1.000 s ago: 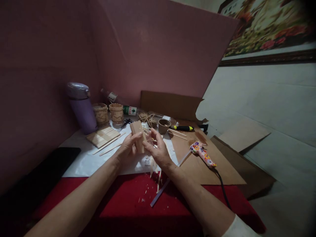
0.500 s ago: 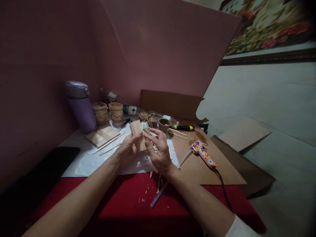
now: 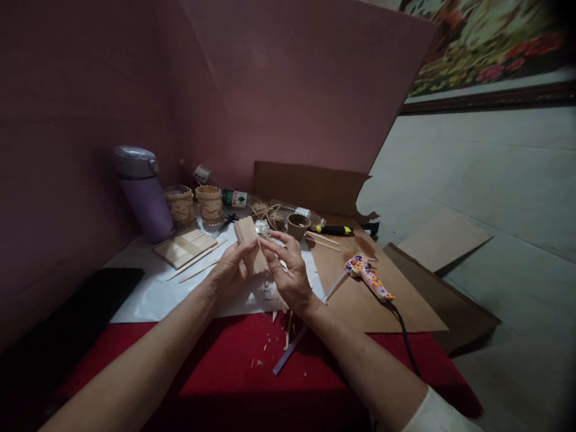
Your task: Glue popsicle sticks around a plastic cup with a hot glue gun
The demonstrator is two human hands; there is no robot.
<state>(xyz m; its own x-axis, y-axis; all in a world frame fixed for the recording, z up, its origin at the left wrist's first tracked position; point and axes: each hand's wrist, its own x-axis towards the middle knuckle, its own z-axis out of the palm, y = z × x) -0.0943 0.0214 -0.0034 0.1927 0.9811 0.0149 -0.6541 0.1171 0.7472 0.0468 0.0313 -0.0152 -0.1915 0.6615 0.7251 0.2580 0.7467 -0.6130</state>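
My left hand is closed around a small block of pale wooden craft sticks, thumb on its near face, held tilted above the white sheet. My right hand is at the block's right edge, with thumb and fingertips pinched together and touching it. Whatever those fingertips pinch is too small and too hidden to make out. Wood scraps and slivers lie beneath the hands. Left of them, a flat panel of craft sticks rests on the sheet, with loose craft sticks beside it.
A flower-patterned glue gun lies on brown cardboard at right, near a clear glue stick. Behind stand a purple bottle, two carved wooden cups, a small brown cup, twine and a black-yellow tool.
The right fingertips have shifted slightly along the block's edge, and the block has turned a little in my left hand. The whole view has drifted slightly. Nothing has been put down.
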